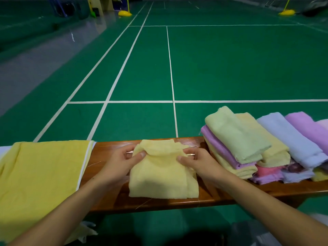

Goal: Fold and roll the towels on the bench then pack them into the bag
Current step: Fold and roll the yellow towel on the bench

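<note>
A green court floor (pixel 230 64) lay beyond the wooden table (pixel 156 203). At its middle, the folded yellow towel (pixel 159 180) lay with its far end curled over; the left hand (pixel 120 160) and right hand (pixel 197 162) pinched that roll's ends, ready to roll it toward the near edge.

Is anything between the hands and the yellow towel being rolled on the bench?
No. The left hand and right hand both grip the far end of the yellow towel directly. The towel stack sits to the right, apart from it.
</note>
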A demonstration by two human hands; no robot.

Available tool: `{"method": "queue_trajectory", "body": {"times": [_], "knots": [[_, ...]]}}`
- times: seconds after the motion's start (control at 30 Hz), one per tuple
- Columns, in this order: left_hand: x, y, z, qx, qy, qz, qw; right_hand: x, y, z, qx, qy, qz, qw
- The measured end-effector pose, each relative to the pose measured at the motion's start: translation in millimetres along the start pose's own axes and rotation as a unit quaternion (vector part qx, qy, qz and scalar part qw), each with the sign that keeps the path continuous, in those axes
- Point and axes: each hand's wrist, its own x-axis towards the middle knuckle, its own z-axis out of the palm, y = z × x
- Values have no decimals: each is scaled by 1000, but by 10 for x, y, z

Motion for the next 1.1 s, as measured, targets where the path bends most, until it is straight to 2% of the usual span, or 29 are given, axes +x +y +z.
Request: {"method": "queue_trajectory", "body": {"times": [0.13,0.3,0.33,0.4,0.47,0.57,0.63,0.7,0.8,0.87,0.97,1.1], "knots": [[158,43,62,9,22,20,1000,106,-60,-4,-50,106,-11,993],[540,-41,49,13,84,4,996,279,-131,14,-136,207,-105,963],[611,-83,22,35,109,13,993,319,-120,9,-168,212,-129,954],[667,-166,-30,153,142,65,976,366,-72,-3,-239,200,-180,933],[610,-247,-26,307,136,150,930,358,-30,7,-290,190,-222,912],[479,-337,91,480,20,268,835,262,51,85,-327,203,-246,889],[433,-410,194,552,-41,295,779,167,125,183,-397,198,-241,863],[401,-461,245,599,-67,284,745,71,183,312,-464,147,-221,845],[362,-523,266,630,-68,219,742,7,237,424,-527,31,-192,827],[355,-561,276,642,-51,183,743,28,250,404,-544,-11,-189,817],[343,-594,258,627,-36,151,763,105,266,327,-559,-31,-190,807],[316,-598,92,581,-26,189,791,100,197,191,-545,-10,-214,811]]}}
